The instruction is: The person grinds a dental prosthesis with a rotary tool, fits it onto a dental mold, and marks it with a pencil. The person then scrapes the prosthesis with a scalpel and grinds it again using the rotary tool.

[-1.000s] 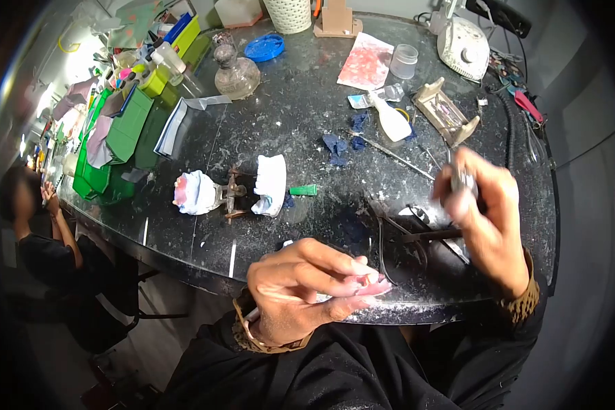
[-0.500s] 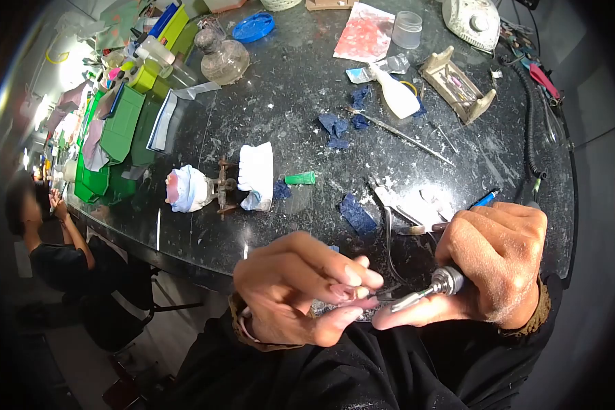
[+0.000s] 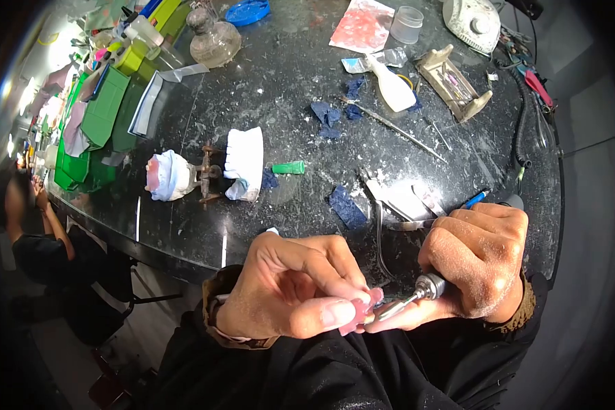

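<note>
My left hand point(image 3: 290, 290) pinches a small pink acrylic denture piece point(image 3: 357, 318) between thumb and fingers, low in front of my lap. Wrapped in my right hand point(image 3: 482, 263) is a rotary handpiece point(image 3: 430, 287) with a metal bur pointing left. The bur tip lies close beside the denture piece; whether they touch I cannot tell. My right thumb stretches under the bur to the piece. White dust coats the right hand. Past the left hand, a metal articulator point(image 3: 207, 174) lies on the bench with a white plaster cast point(image 3: 244, 164) and a bluish-white cast point(image 3: 171, 176).
Dusty black bench point(image 3: 273, 102). Blue sandpaper scraps point(image 3: 348, 207), a green cap point(image 3: 288, 167), a long metal tool point(image 3: 403, 133) and a white bottle point(image 3: 393, 85) lie about. Farther off stand a glass burner point(image 3: 213, 44) and a control box point(image 3: 473, 26). Another person point(image 3: 41, 253) sits at left.
The left hand has turned the denture piece so more of its pink side shows. Both hands sit slightly further left in view, and the whole bench has shifted left and up.
</note>
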The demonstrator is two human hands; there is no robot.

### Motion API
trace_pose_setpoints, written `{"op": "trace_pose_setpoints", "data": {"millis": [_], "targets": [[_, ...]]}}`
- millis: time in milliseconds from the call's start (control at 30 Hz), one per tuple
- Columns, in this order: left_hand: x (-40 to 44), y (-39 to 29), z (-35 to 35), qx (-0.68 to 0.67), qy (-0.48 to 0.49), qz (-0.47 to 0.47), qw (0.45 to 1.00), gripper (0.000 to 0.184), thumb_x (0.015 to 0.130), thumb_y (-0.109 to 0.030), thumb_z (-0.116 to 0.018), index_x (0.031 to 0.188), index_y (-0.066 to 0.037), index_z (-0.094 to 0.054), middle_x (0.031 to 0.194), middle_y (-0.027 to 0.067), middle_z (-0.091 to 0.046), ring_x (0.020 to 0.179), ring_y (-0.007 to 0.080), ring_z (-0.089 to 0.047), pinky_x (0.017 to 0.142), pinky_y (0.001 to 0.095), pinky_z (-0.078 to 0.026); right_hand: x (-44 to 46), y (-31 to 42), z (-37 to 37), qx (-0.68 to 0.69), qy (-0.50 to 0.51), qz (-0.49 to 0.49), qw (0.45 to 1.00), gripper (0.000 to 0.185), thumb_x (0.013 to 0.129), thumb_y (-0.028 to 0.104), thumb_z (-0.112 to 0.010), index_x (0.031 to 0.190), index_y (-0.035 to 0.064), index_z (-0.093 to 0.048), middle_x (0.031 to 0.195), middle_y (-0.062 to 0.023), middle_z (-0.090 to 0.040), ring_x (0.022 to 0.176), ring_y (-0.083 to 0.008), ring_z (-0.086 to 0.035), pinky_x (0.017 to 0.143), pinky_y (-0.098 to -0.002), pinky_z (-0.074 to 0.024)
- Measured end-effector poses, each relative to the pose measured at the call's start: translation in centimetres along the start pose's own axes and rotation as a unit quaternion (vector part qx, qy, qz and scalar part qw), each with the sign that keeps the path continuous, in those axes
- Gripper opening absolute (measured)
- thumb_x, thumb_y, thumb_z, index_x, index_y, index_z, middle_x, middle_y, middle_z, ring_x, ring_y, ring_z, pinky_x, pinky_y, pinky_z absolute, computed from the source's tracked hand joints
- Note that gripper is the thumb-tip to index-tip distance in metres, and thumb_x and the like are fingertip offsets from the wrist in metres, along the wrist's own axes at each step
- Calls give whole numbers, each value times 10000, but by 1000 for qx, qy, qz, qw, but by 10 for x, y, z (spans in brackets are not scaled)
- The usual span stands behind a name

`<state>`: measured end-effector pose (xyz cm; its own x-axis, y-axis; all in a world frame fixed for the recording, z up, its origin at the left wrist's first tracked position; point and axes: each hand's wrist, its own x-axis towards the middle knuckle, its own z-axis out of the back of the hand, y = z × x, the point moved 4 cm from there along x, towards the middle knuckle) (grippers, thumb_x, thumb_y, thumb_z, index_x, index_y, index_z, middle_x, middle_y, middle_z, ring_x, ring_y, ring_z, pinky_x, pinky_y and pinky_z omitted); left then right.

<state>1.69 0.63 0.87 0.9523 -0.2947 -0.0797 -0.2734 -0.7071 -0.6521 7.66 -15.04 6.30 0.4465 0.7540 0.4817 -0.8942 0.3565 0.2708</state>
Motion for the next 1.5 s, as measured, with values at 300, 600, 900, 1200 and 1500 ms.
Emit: {"op": "trace_pose_setpoints", "data": {"millis": [300,600,900,1200,1500], "targets": [[4,-3,1,13,-29,8,999,132,675,131,-619,744,30,-669,821,114,-581,733,144,-613,699,255,-543,1,4,-5,-29,11,-16,999,608,508,630,-709,520,105,-401,436,10,-343,332,-131,-362,345,-270,-221],[6,-3,3,23,-37,32,999,115,670,122,-618,709,22,-661,811,110,-578,731,135,-603,697,242,-526,1,2,-10,-28,17,-23,999,615,517,624,-703,499,112,-361,436,9,-310,328,-126,-337,346,-270,-208],[9,-2,6,23,-42,36,998,113,667,115,-627,709,18,-666,807,114,-585,728,122,-592,661,226,-509,2,0,-11,-25,29,-19,999,620,522,640,-677,501,110,-357,442,17,-285,333,-114,-329,347,-267,-203],[10,-1,8,34,-48,33,998,95,655,105,-636,696,23,-660,797,113,-580,730,129,-598,661,236,-522,3,0,-10,-49,20,-15,998,640,510,641,-696,506,104,-349,437,18,-288,332,-113,-315,346,-257,-204],[11,-1,7,39,-57,27,997,104,648,112,-623,696,28,-659,792,114,-581,721,138,-603,686,252,-534,2,0,-11,-64,25,-21,997,642,513,637,-708,507,109,-343,436,20,-292,334,-107,-316,343,-253,-210]]}}
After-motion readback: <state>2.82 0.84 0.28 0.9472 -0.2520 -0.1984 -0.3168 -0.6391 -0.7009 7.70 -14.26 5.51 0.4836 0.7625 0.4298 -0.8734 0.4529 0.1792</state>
